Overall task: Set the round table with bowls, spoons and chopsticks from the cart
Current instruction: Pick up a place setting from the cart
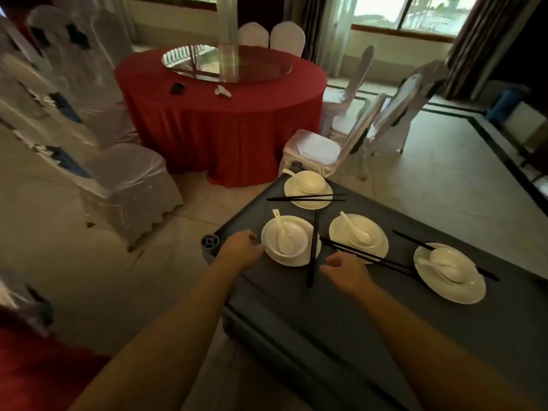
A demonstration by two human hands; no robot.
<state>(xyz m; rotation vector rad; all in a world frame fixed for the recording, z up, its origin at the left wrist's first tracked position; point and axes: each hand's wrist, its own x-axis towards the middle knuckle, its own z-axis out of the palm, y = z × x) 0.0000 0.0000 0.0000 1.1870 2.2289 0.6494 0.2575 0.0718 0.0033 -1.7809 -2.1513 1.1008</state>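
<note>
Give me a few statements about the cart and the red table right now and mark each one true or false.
1. Four plates, each with a bowl and spoon, sit on the cart. True.
2. The left hand is lifting a bowl clear of the cart. False: it is at the rim of the nearest plate, which rests on the cart.
3. The round table already has bowls set on it. False: only two small items and the glass turntable show.
4. The right hand is beside black chopsticks. True.
</note>
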